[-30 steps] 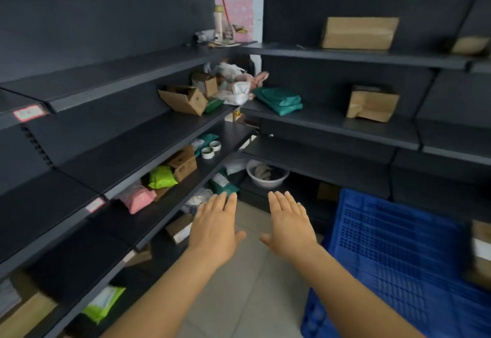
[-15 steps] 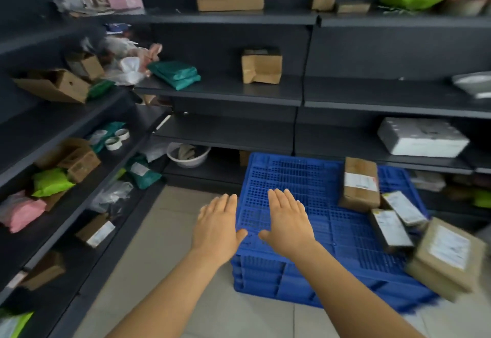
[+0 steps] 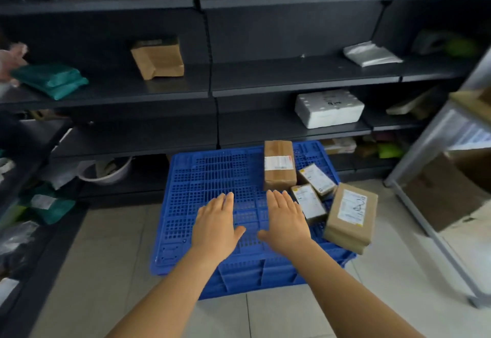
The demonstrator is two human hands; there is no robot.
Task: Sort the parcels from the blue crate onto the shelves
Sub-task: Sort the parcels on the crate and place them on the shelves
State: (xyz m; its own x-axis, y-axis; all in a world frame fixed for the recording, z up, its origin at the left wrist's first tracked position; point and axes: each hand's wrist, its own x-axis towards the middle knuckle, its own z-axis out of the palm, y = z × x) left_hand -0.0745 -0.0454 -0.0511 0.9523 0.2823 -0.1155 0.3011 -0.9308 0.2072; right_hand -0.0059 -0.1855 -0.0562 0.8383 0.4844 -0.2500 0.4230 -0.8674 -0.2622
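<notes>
Parcels: four brown parcels sit on the right side of the blue crate [image 3: 212,178]. None is in my hands.
Left hand: my left hand [image 3: 215,227] is flat, fingers straight, holding nothing. It hangs over the bare middle of the crate.
Right hand: my right hand [image 3: 285,222] is flat too, with nothing in it. It is just beside the small white-label parcel [image 3: 308,202].
Nearest parcels: the tall brown parcel [image 3: 279,165] stands at the back. Another small parcel [image 3: 316,178] lies next to it. The big flat parcel [image 3: 350,215] leans over the crate's right edge.
Shelves: the dark shelves [image 3: 265,77] run behind the crate. They already hold a brown paper bag [image 3: 159,59], a green packet [image 3: 50,80], a white foam box [image 3: 329,108] and a clear plastic bag [image 3: 372,55].
What changed: a second ago I was looking at the left corner shelves and only a bit of the crate showed. Now my view has swung right, and the whole crate and all four parcels are right in front of me. My hands have stayed flat and empty the whole time.
What it means: I think I am done looking around and ready to pick. The small parcel by my right hand looks the easiest to take first. The big one might slip off the edge if I bump it.
</notes>
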